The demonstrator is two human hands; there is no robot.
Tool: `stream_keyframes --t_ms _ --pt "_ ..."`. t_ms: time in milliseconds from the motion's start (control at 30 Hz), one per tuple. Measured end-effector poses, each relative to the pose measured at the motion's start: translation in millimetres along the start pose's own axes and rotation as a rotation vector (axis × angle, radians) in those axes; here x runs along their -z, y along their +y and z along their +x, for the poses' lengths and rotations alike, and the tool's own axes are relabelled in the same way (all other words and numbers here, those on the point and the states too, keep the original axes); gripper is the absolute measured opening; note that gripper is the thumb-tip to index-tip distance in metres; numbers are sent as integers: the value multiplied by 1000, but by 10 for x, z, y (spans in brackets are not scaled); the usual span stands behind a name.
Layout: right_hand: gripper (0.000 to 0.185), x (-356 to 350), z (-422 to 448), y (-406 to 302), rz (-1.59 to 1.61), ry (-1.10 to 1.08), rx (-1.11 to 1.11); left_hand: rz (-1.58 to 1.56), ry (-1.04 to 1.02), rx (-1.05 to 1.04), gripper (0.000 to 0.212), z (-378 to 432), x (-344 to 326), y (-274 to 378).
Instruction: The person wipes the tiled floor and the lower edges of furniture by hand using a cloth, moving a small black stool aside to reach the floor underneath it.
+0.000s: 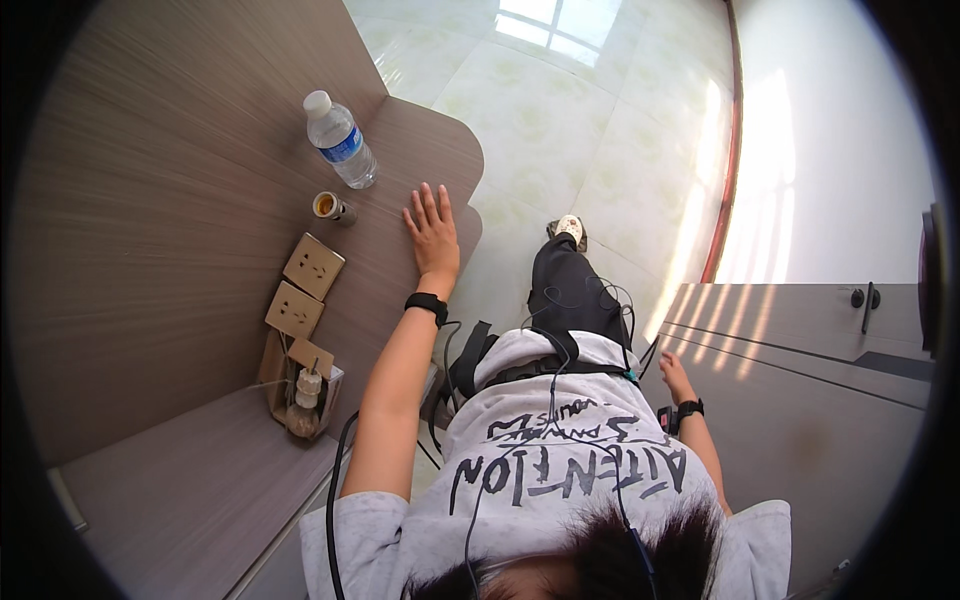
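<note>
My left hand (pixel 434 234) rests palm down on the wood-grain shelf (pixel 442 142), fingers spread and nothing under them that I can see. A clear plastic water bottle (pixel 342 141) with a white cap and blue label stands just beyond it to the left. Closer to the back panel is a small open-topped cylinder (pixel 334 208), amber inside. On the right, my right hand (pixel 676 377) hangs low beside my hip, near a grey door (pixel 795 442). Its fingers are slightly apart and no object shows in them.
Two gold socket plates (pixel 305 289) sit along the back panel. Nearby, an open box (pixel 330 397) holds a small round bottle (pixel 304 420). Black cables (pixel 553 390) hang over my shirt and legs. A door handle (pixel 868 307) is at right; pale floor tiles (pixel 525 142) lie ahead.
</note>
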State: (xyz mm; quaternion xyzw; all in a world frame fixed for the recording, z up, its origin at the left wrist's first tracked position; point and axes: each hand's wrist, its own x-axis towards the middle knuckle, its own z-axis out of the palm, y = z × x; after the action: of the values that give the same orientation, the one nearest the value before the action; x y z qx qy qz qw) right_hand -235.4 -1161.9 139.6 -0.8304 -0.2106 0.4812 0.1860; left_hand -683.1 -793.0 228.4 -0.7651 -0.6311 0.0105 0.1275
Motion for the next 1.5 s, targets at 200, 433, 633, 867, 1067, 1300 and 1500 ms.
stream_keyframes --t_ms 200,433,633,867,1067,1300,1500 --pt "56 412 -430 -830 178 -84 45 -67 46 -1 71 68 -12 106" --pt "52 142 -1357 -183 150 -276 -281 -84 38 4 73 36 -4 72" --pt "37 -53 -1959 154 90 -450 -406 -126 119 3 72 77 -58 99" --pt "39 119 -2448 1018 63 -225 -422 -164 81 -2 76 49 -37 37" --pt "45 291 -2560 1347 34 -189 -485 -134 81 -5 78 49 -42 86" --pt "47 357 -2149 627 81 -156 -328 -203 74 -2 78 27 -30 58" --pt "47 322 -1965 429 110 -104 -276 -165 71 3 77 65 1 83"
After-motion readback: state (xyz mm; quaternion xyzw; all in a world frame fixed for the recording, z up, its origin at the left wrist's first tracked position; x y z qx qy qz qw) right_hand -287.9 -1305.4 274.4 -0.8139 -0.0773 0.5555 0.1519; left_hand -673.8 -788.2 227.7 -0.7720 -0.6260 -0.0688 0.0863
